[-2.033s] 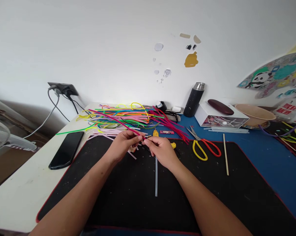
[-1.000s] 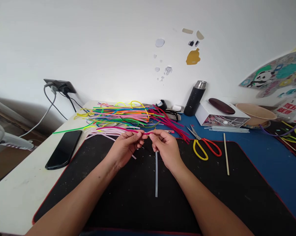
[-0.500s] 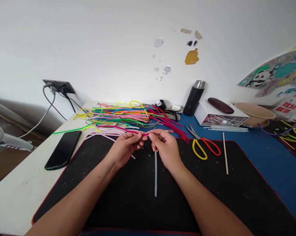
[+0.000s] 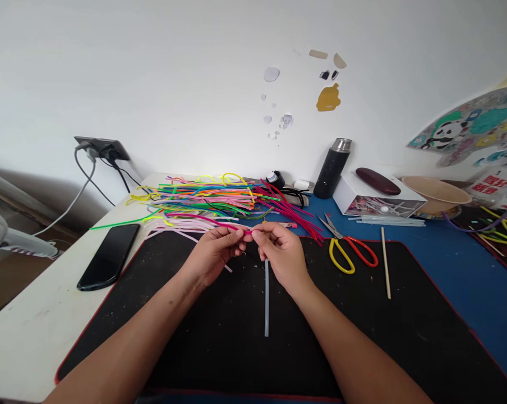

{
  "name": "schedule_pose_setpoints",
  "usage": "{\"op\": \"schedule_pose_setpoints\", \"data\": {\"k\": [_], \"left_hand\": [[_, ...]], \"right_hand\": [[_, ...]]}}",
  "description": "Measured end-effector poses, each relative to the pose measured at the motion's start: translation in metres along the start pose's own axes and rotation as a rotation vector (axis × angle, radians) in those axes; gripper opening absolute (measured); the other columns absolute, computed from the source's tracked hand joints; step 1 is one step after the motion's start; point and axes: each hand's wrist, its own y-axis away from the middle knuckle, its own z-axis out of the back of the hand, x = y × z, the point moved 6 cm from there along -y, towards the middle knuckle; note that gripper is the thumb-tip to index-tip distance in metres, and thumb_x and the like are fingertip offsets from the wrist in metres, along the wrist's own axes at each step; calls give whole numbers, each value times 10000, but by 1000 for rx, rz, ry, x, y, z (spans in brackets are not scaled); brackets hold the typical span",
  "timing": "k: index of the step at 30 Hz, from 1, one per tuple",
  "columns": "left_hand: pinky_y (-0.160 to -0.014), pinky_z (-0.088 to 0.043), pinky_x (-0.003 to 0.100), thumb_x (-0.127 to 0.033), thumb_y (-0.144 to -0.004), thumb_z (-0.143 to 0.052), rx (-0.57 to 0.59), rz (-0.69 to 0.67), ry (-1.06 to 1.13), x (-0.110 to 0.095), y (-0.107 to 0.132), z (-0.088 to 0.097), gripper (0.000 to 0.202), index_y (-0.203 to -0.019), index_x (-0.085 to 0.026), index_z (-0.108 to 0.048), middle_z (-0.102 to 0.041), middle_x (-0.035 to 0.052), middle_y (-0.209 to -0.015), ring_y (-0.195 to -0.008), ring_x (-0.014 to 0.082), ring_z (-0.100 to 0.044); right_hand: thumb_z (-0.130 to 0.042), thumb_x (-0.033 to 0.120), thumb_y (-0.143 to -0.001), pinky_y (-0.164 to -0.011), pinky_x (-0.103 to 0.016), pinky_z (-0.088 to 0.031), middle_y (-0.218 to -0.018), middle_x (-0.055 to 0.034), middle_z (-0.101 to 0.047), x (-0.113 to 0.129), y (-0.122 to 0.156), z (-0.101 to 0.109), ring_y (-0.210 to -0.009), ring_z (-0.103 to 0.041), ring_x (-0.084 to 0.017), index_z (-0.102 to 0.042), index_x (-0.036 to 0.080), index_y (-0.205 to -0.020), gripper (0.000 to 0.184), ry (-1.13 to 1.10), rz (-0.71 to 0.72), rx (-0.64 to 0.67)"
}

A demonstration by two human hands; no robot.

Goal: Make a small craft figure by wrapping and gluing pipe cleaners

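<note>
My left hand (image 4: 220, 247) pinches a magenta pipe cleaner (image 4: 198, 219), whose long end runs off to the left over the pile. Close beside it, my right hand (image 4: 282, 249) is closed on the same pipe cleaner near its end, thumb and forefinger pressed together. The fingertips of both hands almost meet above the black mat (image 4: 220, 348). A translucent glue stick (image 4: 266, 303) lies on the mat, its far end hidden under my right hand. Behind my hands spreads a pile of many-coloured pipe cleaners (image 4: 203, 196).
Scissors (image 4: 341, 241) with yellow and red handles and a wooden stick (image 4: 386, 264) lie to the right. A phone (image 4: 108, 257) rests at left. Along the back stand a black flask (image 4: 332, 168), a white box (image 4: 358, 193) and a bowl (image 4: 436, 189).
Both hands stay in nearly the same place. My right fingertips have shifted very slightly left along the magenta pipe cleaner. Nothing else has visibly moved.
</note>
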Motion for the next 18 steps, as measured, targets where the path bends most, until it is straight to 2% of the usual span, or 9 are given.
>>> {"op": "schedule_pose_setpoints", "data": {"k": [11,18], "left_hand": [[-558,-485,183,-351,-613,-1019,4,-13,-32,0,-1,2,348,-810,-121,-846,-748,60,-696,-599,100,-624],[-539,-461,196,-449,-636,-998,-22,-115,-187,-8,-2,8,391,-835,-149,-846,-743,57,-676,-589,115,-621]], "right_hand": [[-798,491,-866,-492,-263,-415,-641,18,-650,-2,-1,-2,-505,-528,-124,-733,212,-891,287,-3,-11,26],[-749,498,-886,-514,-275,-408,-652,13,-644,-1,-2,3,-510,-516,-131,-722,208,-870,292,126,-10,16]]}}
